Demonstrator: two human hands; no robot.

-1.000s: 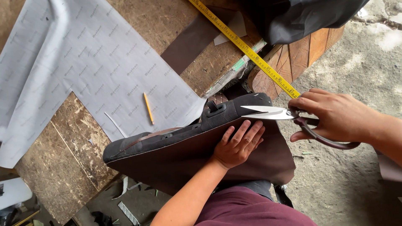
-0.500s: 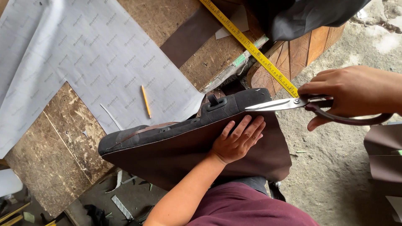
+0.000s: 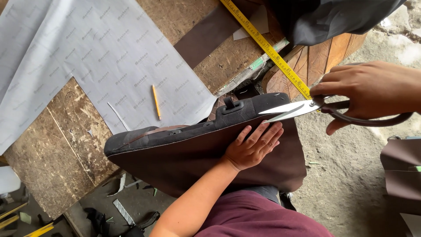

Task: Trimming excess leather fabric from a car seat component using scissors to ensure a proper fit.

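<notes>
Head view: my left hand lies flat on brown leather draped over the seat cushion off the workbench's edge; my right hand grips part-open scissors, whose blades, near my fingertips, could nick them, I judge.

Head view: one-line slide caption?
Left hand presses brown sheet onto a dark seat pad; right hand holds open scissors at its edge.

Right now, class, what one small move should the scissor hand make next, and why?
Probably ease the scissors forward along the upper edge of the brown sheet and close them. The blades stand open at that edge, just above the left hand, which lies flat on the sheet over the dark cushion. The right hand grips the handles.
</notes>
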